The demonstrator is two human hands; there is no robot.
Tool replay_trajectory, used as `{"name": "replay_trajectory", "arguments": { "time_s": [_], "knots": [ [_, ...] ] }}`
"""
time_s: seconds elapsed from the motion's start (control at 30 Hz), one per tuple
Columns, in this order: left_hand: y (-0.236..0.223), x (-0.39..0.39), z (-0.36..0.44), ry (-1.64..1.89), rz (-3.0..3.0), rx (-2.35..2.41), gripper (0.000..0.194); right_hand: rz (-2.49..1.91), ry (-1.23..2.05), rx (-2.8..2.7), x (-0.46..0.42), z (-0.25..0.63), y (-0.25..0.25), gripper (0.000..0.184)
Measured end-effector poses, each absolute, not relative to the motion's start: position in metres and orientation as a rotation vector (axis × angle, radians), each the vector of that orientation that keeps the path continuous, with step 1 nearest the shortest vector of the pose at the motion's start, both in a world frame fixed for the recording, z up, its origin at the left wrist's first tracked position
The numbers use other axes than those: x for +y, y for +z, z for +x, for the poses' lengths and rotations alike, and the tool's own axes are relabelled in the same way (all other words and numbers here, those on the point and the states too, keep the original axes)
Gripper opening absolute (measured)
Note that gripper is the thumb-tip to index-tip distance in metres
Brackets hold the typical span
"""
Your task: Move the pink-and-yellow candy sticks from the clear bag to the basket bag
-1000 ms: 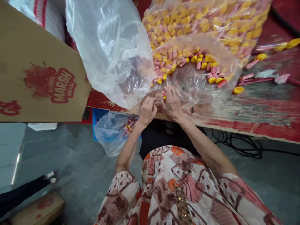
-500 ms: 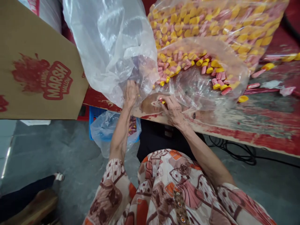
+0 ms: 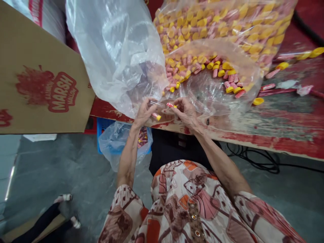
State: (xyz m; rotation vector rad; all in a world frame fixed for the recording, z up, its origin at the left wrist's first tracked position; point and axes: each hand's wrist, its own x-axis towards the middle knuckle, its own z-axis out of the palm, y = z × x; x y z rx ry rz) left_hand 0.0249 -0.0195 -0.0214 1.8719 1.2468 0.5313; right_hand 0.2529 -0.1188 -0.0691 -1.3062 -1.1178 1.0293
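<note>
My left hand (image 3: 144, 113) is closed on a clear tube, and a pink piece with a yellow cap (image 3: 156, 116) sits by its fingers. Beside it my right hand (image 3: 186, 109) pinches another pink piece with a yellow cap (image 3: 171, 105). Both hands hover over the near edge of the worn red table (image 3: 265, 135). Just beyond them lies an open clear bag full of pink and yellow pieces (image 3: 215, 40). To its left a big clear bag of transparent tubes (image 3: 118, 50) bulges over the table edge.
A cardboard box printed MARSH (image 3: 43, 81) stands at the left. Under the table edge a blue crate lined with a plastic bag (image 3: 118, 140) holds several finished pieces. Loose yellow caps and pink sticks (image 3: 268, 87) lie at the right. Black cables (image 3: 253, 157) run underneath. Another person's feet (image 3: 68, 209) show bottom left.
My left hand reached into the bag of clear tubes, then came back beside the right hand with a tube. The right hand stayed at the table edge with its piece.
</note>
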Motion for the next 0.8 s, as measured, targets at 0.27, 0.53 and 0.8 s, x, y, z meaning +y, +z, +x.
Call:
{"name": "replay_trajectory", "arguments": {
  "time_s": [0.27,0.53,0.8],
  "knots": [
    [-0.020,-0.043,0.060,0.540,1.786,1.234,0.024,-1.289,0.978,-1.158,-0.129,0.266,-0.066,0.040],
    [-0.014,-0.047,0.085,0.355,2.061,1.159,0.022,-1.488,0.766,-1.414,-0.142,0.266,-0.072,0.045],
    [-0.011,-0.061,0.119,-0.039,2.478,1.090,0.015,-1.799,0.241,-1.155,-0.161,0.339,-0.060,0.040]
  ]
}}
